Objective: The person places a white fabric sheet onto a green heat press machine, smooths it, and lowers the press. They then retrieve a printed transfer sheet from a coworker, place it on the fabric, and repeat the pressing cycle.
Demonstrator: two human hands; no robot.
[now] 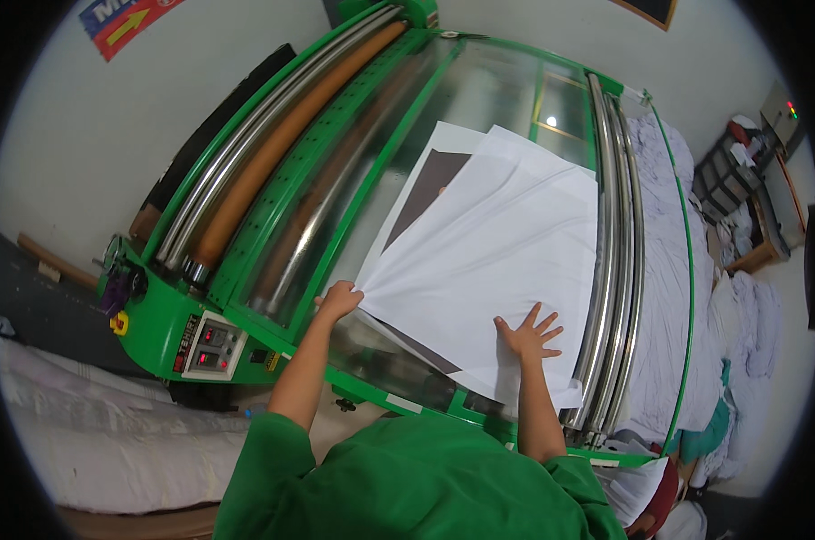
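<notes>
A large white cloth [506, 243] lies over the machine's metal bed, with creases fanning out from its near left corner. My left hand [340, 299] is closed on that corner and pulls it taut. Flat on the cloth's near right part rests my right hand [530, 337], fingers spread, holding nothing. Under the cloth, a dark sheet with a white border [418, 193] shows along the left side and at the near edge; the cloth hides the rest of it. A small brownish spot shows at the cloth's left edge, too small to make out.
The green roller machine [371, 171] has an orange-brown roller [291, 148] at left and steel rollers [619, 252] at right. A control panel [211, 346] faces near left. Pale fabric [646, 360] hangs beyond the steel rollers. Large wrapped rolls [120, 432] lie at lower left.
</notes>
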